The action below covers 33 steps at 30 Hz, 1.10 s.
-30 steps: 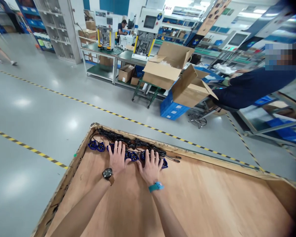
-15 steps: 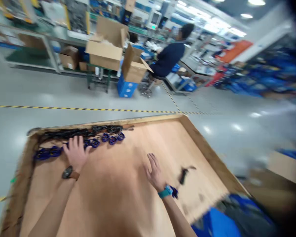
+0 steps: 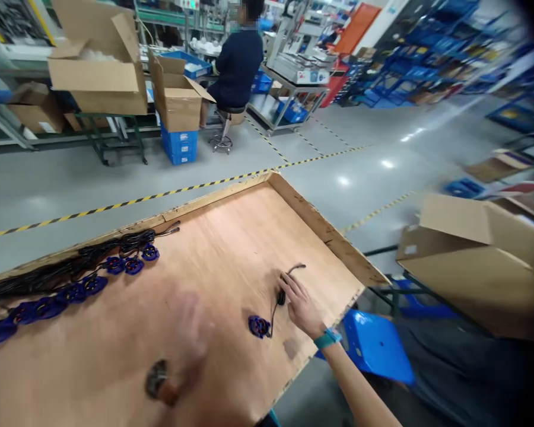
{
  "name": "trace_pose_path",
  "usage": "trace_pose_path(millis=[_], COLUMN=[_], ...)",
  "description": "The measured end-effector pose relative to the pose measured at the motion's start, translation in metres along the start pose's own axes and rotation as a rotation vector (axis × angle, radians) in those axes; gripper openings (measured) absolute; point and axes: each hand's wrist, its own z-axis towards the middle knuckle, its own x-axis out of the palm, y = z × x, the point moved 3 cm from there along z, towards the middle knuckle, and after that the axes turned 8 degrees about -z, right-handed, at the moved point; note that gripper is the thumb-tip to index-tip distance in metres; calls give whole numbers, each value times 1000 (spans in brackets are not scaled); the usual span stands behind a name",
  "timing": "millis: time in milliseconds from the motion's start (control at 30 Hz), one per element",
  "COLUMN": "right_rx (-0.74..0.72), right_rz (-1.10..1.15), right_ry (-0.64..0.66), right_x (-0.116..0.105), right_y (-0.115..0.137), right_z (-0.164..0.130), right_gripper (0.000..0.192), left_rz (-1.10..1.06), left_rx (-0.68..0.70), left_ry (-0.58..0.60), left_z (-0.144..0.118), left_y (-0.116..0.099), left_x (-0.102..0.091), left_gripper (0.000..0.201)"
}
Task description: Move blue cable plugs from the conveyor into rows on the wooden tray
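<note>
Right hand on a single cabled part, worktop right side.

Right hand (image 3: 303,308) lies fingers-spread on the black cable (image 3: 276,296); whether it grips cannot be told. The blue connector (image 3: 258,326) sits at 8 o'clock, just beside; the cable runs 1-to-7 o'clock. Left hand (image 3: 187,335), blurred, is farther, grasp undeterminable. Plywood worktop (image 3: 213,249) carries both.

On our raised-edge plywood tabletop (image 3: 231,237), the row of blue round parts with black cables (image 3: 71,279) lay far left — a single blue part with its cable (image 3: 260,325) sat right, beside our right hand (image 3: 303,308).
</note>
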Motion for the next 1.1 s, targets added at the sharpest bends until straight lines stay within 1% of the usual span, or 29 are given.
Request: trace_pose_path(millis=[33, 67, 100, 133, 167, 200, 233, 300, 333, 367, 433, 467, 533, 600, 633, 700, 767, 800, 867, 967, 1033, 1100], right_rx=[-74, -157, -236, -314, -375, -418, -447, -472, -485, -505, -563, -600, -687, -778, -809, -821, -783, -759, -730, -698, -694, -705], right_rz=[-9, -14, -17, -18, -24, -30, -32, -11, 15, 49, 125, 156, 203, 233, 243, 256, 278, 298, 352, 422, 458, 476], right_ry=[16, 28, 39, 42, 26, 5, -19, -44, -42, -34, -10, 3, 20, 12, 0, -30, -65, -87, -132, -193, -214, -205], right_x=[4, 7, 10, 13, 16, 18, 21, 27, 30, 34, 41, 44, 49, 53, 55, 60, 65, 66, 66, 59, 51, 45], right_y=[-8, -17, -27, -38, -49, -60, -69, -76, -73, -64, -32, -11, 35, 75, 92, 116, 130, 136, 147, 168, 186, 204], right_z=[3, 5, 7, 9, 13, 19, 27, 54, 71, 91, 130, 149, 182, 208, 220, 242, 264, 275, 297, 329, 347, 361], right_gripper=[86, 85, 82, 78, 72, 67, 61, 52, 48, 46, 44, 44, 43, 39, 37, 31, 27, 26, 28, 33, 35, 35], left_rz=[-7, 2, 6, 18, 73, 109, 145, 201, 221, 239, 262, 267, 286, 325, 344, 393, 445, 469, 497, 503, 516, 527], left_rx=[142, 233, 356, 527, 540, 532, 511, 455, 444, 435, 368, 297, 101, -110, -185, -280, -309, -301, -256, -147, -95, -75], left_ry=[52, 92, 142, 250, 296, 324, 348, 345, 332, 310, 241, 201, 83, -68, -133, -226, -244, -228, -150, -24, 25, 61], left_z=[-5, -10, -15, -20, -23, -25, -27, -31, -31, -30, -21, -13, 8, 32, 43, 62, 76, 82, 95, 114, 126, 133], left_y=[-32, -57, -77, -92, -98, -100, -99, -98, -99, -101, -106, -107, -103, -91, -82, -59, -31, -17, 13, 49, 65, 72], left_x=[25, 50, 76, 100, 120, 135, 145, 155, 157, 160, 169, 177, 196, 212, 217, 217, 202, 191, 162, 113, 85, 66], left_gripper=[56, 53, 51, 51, 45, 44, 44, 48, 49, 48, 40, 35, 25, 18, 20, 24, 21, 17, 13, 16, 18, 18])
